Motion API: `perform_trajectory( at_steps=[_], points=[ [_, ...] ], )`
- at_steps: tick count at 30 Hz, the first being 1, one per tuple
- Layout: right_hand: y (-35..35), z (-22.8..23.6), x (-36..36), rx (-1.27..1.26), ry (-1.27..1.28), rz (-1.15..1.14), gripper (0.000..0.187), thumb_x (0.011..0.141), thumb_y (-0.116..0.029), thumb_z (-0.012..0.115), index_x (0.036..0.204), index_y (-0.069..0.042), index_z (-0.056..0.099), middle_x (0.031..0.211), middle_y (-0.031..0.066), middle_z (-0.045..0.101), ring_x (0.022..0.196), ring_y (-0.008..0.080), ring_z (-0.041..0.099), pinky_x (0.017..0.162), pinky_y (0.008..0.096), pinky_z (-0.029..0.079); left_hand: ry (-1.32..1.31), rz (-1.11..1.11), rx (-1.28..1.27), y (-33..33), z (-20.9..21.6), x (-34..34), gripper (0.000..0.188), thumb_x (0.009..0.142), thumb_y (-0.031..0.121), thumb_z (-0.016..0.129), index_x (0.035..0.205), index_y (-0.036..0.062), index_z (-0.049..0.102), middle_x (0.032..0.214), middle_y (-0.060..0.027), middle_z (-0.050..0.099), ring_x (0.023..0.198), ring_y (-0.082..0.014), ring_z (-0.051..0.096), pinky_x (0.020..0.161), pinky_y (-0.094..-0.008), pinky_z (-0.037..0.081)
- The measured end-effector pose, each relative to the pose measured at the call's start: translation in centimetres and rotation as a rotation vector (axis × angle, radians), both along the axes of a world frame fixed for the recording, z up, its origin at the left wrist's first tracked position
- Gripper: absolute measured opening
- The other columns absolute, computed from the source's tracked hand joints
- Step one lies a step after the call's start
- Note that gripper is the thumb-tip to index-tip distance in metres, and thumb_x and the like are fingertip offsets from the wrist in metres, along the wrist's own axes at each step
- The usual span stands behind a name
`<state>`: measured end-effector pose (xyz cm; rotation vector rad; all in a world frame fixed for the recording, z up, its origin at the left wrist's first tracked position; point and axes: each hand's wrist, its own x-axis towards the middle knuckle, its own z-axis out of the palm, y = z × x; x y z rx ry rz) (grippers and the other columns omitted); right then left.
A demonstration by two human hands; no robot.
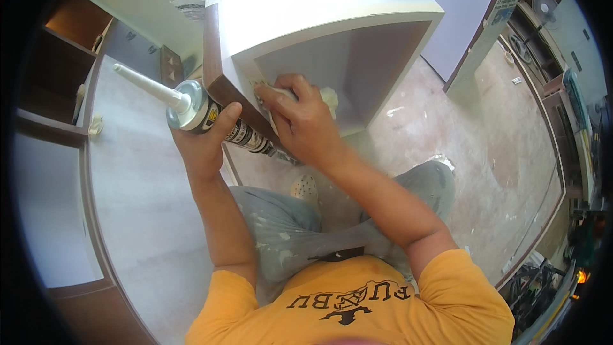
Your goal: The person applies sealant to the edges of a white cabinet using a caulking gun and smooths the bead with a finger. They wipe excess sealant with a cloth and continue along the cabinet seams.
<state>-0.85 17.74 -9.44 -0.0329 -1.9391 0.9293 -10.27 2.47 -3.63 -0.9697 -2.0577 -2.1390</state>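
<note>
Tube point(250, 138) in left grip point(203, 150) (slantwise)

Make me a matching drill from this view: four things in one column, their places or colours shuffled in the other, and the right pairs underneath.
Things
1. Nozzled cartridge
2. T-shirt
3. Pale wad
4. Round fan

Places and colours
A. In the right hand, at the front of the open-fronted box
B. Near the upper right of the picture
C. Orange-yellow with a dark print
D. Gripped in the left hand

Pairs: 1-D, 2-C, 3-A, 4-B
</note>
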Motion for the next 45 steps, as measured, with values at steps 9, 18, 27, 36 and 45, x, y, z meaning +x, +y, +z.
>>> perform_trajectory(
  at_steps=[9,18,27,36,45],
  points=[
    [-1.1,-8.6,0.3,-0.019,-0.158,-0.03,0.036,0.086,0.001,0.067,0.119,-0.012,0.072,0.111,0.01,0.062,0.095,0.0319,0.062,0.084,0.0412,0.051,-0.017,0.017,0.074,-0.1,-0.5,-0.2,0.068,0.076,0.003,0.088,0.135,-0.0002,0.053,0.114,-0.0091,0.066,0.105,-0.0184,0.066,0.097,-0.0318,0.053],
    [-2.0,-16.4,-0.2,-0.063,-0.263,-0.027,0.038,0.084,0.002,0.066,0.118,-0.012,0.071,0.114,0.0093,0.06,0.1,0.0288,0.059,0.085,0.0406,0.048,-0.031,0.117,0.055,-0.9,-1.3,-0.3,0.084,0.068,0.007,0.094,0.139,0.0006,0.05,0.118,-0.0065,0.062,0.108,-0.0157,0.063,0.097,-0.0293,0.052],
    [-2.5,-25.3,-0.5,-0.085,-0.78,0.051,0.031,0.087,0.0,0.064,0.113,-0.012,0.075,0.119,0.0136,0.063,0.106,0.0292,0.064,0.093,0.0431,0.05,-0.023,0.126,0.026,-1.3,-1.2,-0.5,0.089,0.068,0.016,0.094,0.143,-0.0003,0.049,0.118,-0.0055,0.061,0.108,-0.0174,0.062,0.098,-0.0298,0.051],
    [3.8,-33.2,2.7,-1.437,-1.056,0.343,0.03,0.091,-0.01,0.069,0.119,0.0,0.071,0.107,0.0151,0.072,0.099,0.0316,0.069,0.082,0.0456,0.058,-0.04,0.1,0.052,-1.7,-2.1,-1.1,0.074,0.078,0.007,0.085,0.141,-0.003,0.048,0.123,-0.0143,0.063,0.112,-0.0238,0.065,0.1,-0.0362,0.055],
    [4.4,-38.0,4.0,-1.965,-0.861,0.737,0.026,0.101,-0.022,0.064,0.109,0.002,0.069,0.1,0.0129,0.072,0.081,0.0257,0.069,0.071,0.0382,0.058,-0.052,0.118,0.128,-2.6,-3.4,-1.0,0.078,0.077,0.009,0.087,0.143,-0.0018,0.047,0.128,-0.0131,0.063,0.117,-0.0248,0.064,0.103,-0.0404,0.054]
  ],
)
